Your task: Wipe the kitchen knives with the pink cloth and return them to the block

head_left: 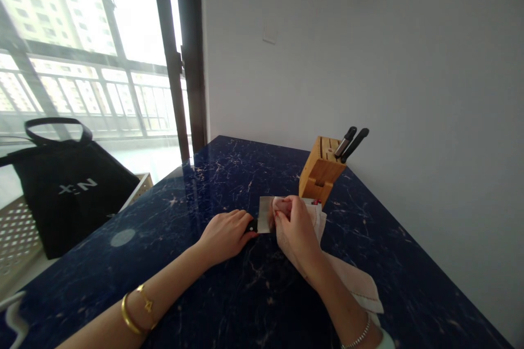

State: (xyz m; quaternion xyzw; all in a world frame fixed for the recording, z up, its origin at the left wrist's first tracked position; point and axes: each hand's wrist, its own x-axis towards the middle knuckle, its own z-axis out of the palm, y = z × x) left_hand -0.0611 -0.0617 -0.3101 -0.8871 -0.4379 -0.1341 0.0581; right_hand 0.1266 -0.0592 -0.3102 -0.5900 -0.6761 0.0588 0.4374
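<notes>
A: As daylight fills the window point(135, 27), a person works w/ two bare hands on a small cleaver point(264, 215). Location?

B: Mid-counter point(233, 174), approx. halfway btwn the left & right edges. Cleaver's just short of the wooden knife block point(317, 169), which stands nr the far right corner.

A: Hands' status?

B: Near each other but apart, both occupied. Left hand point(227, 234) is wrapped around the black handle point(252, 226); right hand point(295, 226) pinches a pale cloth point(357, 279) over the blade's other end. Can't tell if the steel touches the counter.

A: How far along?

B: Prob. mid-wipe, judging by the grip. Done: cleaver's out of any slot, cloth's on the metal. Handle-side part of the blade lies bare; the rest is covered, so no telling how much is wiped. Left, I'd est.: the bare part, maybe the underside, which doesn't show. Two other handles point(354, 145) stand in the block, untouched.

A: Pose, pls?

B: Left forearm, w/ gold bracelets point(131, 316), reaches in from the near left, palm down, fingers curled. Right forearm, w/ a beaded bracelet point(360, 334), angles in from the near right; thumb & fingertips press together in the cloth, whose loose end trails beside that forearm, twd the right edge.
</notes>
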